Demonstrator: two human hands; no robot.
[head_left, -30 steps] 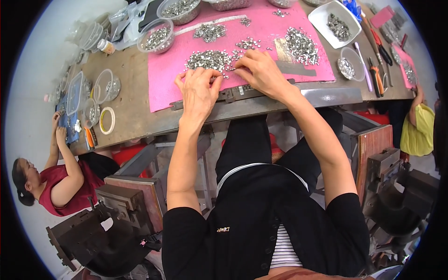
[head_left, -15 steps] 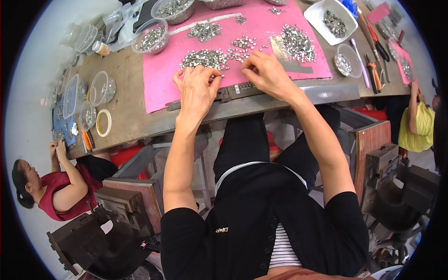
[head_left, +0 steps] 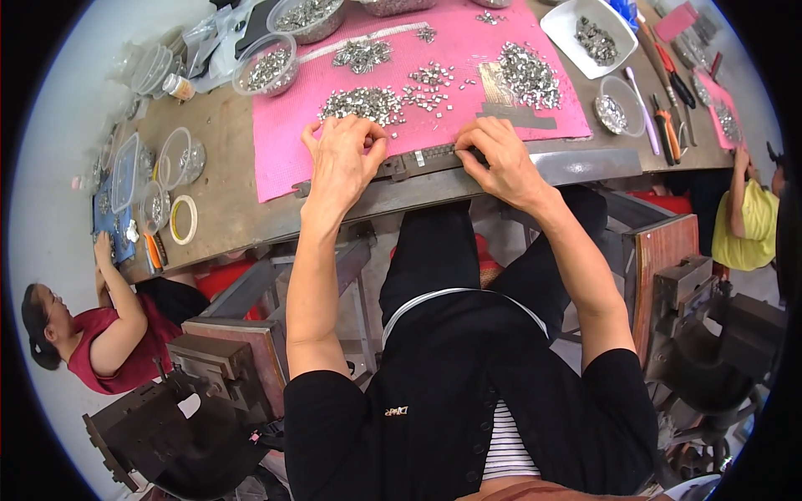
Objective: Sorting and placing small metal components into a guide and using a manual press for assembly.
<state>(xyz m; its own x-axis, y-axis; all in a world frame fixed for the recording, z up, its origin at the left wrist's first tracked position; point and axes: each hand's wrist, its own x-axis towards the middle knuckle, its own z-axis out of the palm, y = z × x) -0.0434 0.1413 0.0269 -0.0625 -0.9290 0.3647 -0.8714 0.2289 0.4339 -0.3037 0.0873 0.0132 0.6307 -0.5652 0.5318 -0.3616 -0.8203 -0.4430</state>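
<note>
While both of your forearms reach up from the lower part of the frame, your left hand (head_left: pixel 342 160) bends at upper centre, fingers curled toward the thumb just above the left part of a dark metal bar (head_left: pixel 438 157); whether a small piece sits in that pinch, you cannot tell from this view; your right hand (head_left: pixel 505 163) is at the bar's right end, thumb and forefinger drawn close together around its end, though whether they grip it or only touch it cannot be told; the bar lies along the near edge of the pink mat (head_left: pixel 284 138), at upper centre of the frame.

Just beyond your left hand a large heap of small silver pieces (head_left: pixel 361 103) spreads over the mat; a looser cluster (head_left: pixel 430 75) lies to its right, and another dense pile (head_left: pixel 530 77) sits farther right, near a flat grey strip (head_left: pixel 520 117); a clear bowl (head_left: pixel 291 77) of pieces stands at the mat's upper left corner; a white tray (head_left: pixel 565 29) is at upper right on the tabletop (head_left: pixel 227 159), with orange-handled pliers (head_left: pixel 665 132) below it to the right.
</note>
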